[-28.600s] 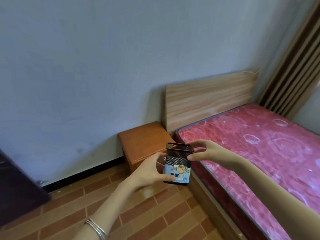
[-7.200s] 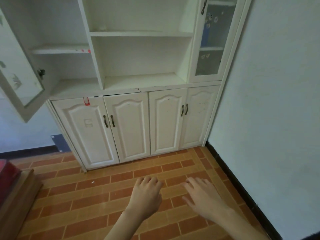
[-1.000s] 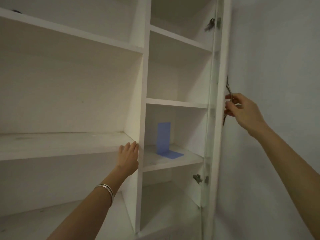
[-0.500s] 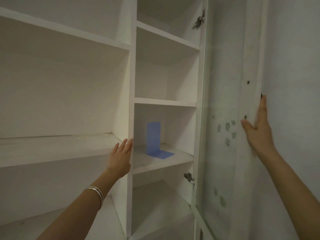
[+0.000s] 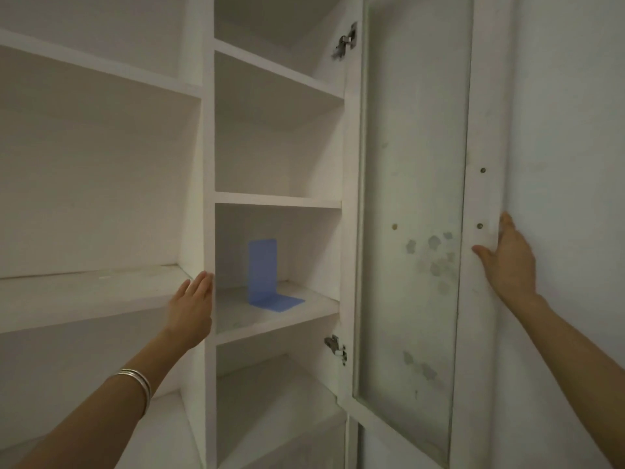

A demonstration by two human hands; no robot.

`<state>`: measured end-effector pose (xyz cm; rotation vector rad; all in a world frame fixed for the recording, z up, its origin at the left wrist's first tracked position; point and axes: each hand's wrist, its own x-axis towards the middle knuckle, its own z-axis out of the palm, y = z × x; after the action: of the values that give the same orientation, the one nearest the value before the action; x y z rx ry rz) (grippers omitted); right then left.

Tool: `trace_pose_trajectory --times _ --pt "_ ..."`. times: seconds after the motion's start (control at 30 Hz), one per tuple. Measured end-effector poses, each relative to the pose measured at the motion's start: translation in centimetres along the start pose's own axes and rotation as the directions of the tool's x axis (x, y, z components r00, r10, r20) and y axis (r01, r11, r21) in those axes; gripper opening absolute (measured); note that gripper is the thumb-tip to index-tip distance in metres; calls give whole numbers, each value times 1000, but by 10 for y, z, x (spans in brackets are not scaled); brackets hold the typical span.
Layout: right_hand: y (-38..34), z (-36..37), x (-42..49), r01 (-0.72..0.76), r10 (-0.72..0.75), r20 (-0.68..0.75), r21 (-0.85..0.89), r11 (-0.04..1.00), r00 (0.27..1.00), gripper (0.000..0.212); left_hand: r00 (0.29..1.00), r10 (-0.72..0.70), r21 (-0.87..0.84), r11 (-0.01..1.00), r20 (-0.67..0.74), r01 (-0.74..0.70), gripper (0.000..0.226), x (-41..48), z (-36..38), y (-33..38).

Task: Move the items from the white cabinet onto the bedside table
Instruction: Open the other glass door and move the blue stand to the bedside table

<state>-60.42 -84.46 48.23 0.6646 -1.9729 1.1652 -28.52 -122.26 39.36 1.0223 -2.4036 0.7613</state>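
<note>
A blue L-shaped bookend (image 5: 267, 279) stands upright on a shelf in the narrow right compartment of the white cabinet (image 5: 208, 164). My left hand (image 5: 191, 308) is raised with straight fingers in front of the vertical divider, just left of that shelf and a short way from the bookend. It holds nothing. My right hand (image 5: 507, 262) presses flat on the outer edge of the cabinet's glass door (image 5: 416, 231), which stands swung wide against the wall. The bedside table is out of view.
The wide left shelves (image 5: 94, 292) and the other narrow shelves above and below the bookend hold nothing. A white wall (image 5: 575, 130) lies directly behind the door at the right. Two metal hinges (image 5: 334, 345) sit on the door's inner edge.
The door has swung a little wider toward the wall under my right hand, which let go of the handle earlier. My left hand has edged slightly right toward the bookend's compartment.
</note>
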Motion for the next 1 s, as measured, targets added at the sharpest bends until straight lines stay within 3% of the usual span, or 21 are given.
trace_pose_trajectory --times 0.17,0.27,0.4,0.53,0.67,0.8,0.93,1.0 --pt "-4 -4 -3 56 -57 -39 -29 998 998 68 999 -39 -107 993 18 41 70 -2 -10 7" --pt "-18 -7 -11 158 -158 -93 -12 987 983 64 998 -65 -86 994 13 66 64 -4 -20 9" --pt "-49 1 -29 435 -435 -28 8 900 900 55 996 -61 -69 996 -60 57 58 -2 -31 11" --pt "-79 28 -45 590 -588 106 20 807 802 58 978 -32 -108 994 -207 10 58 0 -41 20" --pt "-102 75 -69 604 -605 239 87 792 759 62 949 -14 -149 988 -314 -35 51 1 -38 27" --pt "-111 133 -84 630 -633 352 139 764 690 59 956 -1 -163 985 -292 -49 37 3 -21 34" --pt "-117 186 -93 589 -574 513 156 793 638 52 984 17 -184 982 -178 -50 41 12 9 32" --pt "-117 208 -93 548 -537 571 174 818 620 51 979 34 -206 976 -200 -76 35 18 20 31"
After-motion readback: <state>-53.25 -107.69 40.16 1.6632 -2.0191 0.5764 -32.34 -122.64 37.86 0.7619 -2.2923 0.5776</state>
